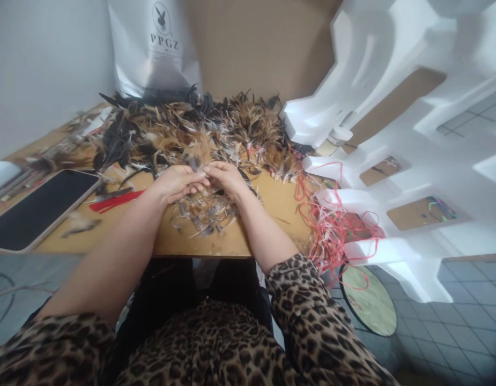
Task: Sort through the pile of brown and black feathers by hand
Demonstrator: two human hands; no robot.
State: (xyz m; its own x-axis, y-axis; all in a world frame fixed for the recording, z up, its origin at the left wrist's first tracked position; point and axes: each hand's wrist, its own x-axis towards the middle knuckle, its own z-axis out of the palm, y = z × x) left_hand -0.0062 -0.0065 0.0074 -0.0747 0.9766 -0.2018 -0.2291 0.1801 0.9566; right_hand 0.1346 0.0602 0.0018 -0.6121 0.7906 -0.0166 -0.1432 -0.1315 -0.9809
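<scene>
My left hand (182,182) and my right hand (226,178) meet at the middle of the table, fingertips pinched together. Between them a small bunch of brown feathers (198,153) points up and away from me. Both hands are closed on its lower end, which the fingers hide. Just beneath my hands lies a loose scatter of short brown and white feathers (207,212). Behind them spreads a large heap of brown and black feathers (163,126). A red strip (116,201) lies left of my left wrist.
A phone (44,206) with a dark screen lies at the left. Tangled red string (332,230) hangs over the table's right edge beside a white foam piece (400,198). A silver bag (155,64) stands at the back, and a round mirror-like disc (370,300) is below right.
</scene>
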